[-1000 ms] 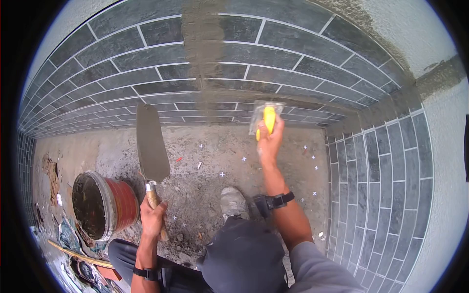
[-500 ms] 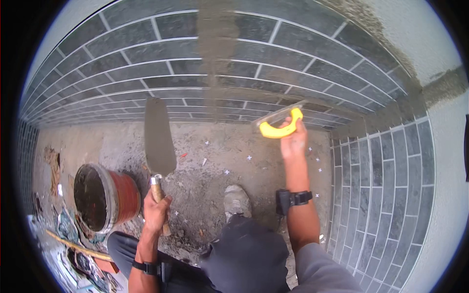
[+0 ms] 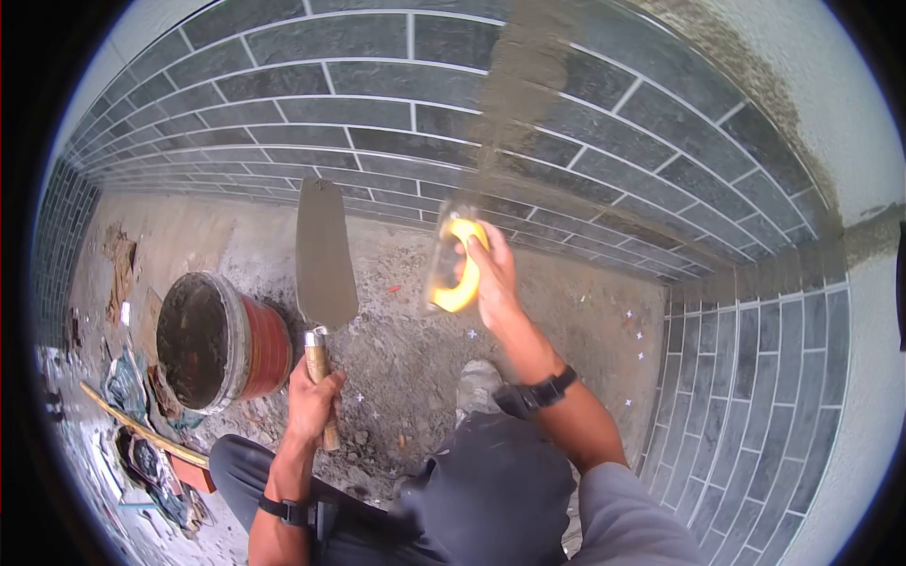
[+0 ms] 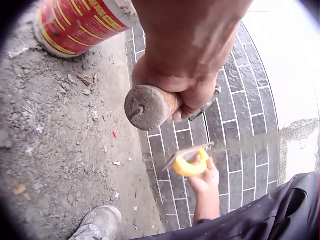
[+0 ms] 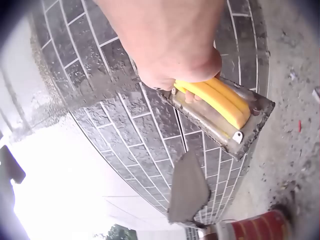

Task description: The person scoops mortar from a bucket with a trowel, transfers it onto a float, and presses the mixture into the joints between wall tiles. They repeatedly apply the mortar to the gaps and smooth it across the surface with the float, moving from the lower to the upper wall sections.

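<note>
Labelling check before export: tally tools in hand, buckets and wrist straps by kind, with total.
Wooden-handled trowel, in the left hand: 1
Yellow-handled float, in the right hand: 1
Red bucket: 1
Black wrist straps, left and right: 2
Total: 5

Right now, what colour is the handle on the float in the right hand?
Yellow handle; the right wrist view shows it best.

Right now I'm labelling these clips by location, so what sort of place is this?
Probably a room under renovation: wall tiles with a mortar-smeared strip, and a mortar-crusted bucket on a gritty floor.
</note>
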A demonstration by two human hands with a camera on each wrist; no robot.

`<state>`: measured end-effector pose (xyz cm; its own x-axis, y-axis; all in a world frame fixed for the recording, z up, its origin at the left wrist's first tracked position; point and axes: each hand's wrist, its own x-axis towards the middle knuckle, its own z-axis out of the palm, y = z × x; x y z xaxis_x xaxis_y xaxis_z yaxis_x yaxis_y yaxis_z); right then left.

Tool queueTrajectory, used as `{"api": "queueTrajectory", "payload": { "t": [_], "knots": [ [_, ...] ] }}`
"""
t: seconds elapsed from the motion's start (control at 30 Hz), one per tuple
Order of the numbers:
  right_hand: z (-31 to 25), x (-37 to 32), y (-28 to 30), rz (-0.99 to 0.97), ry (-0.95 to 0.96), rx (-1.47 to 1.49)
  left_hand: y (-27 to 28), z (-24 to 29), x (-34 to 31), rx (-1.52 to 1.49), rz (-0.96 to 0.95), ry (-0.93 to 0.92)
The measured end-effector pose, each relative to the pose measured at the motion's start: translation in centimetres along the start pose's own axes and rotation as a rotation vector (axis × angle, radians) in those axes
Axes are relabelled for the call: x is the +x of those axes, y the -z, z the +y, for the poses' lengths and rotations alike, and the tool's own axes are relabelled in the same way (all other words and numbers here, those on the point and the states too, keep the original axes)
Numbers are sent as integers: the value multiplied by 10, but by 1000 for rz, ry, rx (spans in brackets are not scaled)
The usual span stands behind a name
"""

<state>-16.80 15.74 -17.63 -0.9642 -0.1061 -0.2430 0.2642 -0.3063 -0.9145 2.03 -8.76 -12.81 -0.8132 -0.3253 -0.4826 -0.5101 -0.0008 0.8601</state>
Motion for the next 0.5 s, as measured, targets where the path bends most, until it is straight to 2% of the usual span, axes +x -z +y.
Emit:
{"api": "queueTrajectory", "payload": {
  "t": [0.03, 0.1, 0.13, 0.2, 0.23, 0.3, 0.33, 0.5],
  "knots": [
    [3, -4, 12, -15, -5, -13, 1, -1, -2, -6, 3, 5],
    [15, -8, 37, -96, 273, -344, 4, -4, -5, -26, 10, 11],
    [11, -7, 43, -102, 263, -348, 5, -6, -7, -33, 7, 9],
    [-3, 6, 53, -96, 773, -1187, 6, -8, -9, -52, 12, 39],
    [-10, 13, 56, -101, 775, -1189, 6, -8, -9, -67, 15, 60],
    [-19, 31, 56, -152, 874, -1443, 6, -10, -7, -74, -3, 60],
    [-21, 40, 54, -91, 958, -1500, 7, -11, -6, -78, -27, 63],
    [-23, 37, 62, -24, 917, -1696, 4, -6, -9, -64, -33, 60]
  ]
}}
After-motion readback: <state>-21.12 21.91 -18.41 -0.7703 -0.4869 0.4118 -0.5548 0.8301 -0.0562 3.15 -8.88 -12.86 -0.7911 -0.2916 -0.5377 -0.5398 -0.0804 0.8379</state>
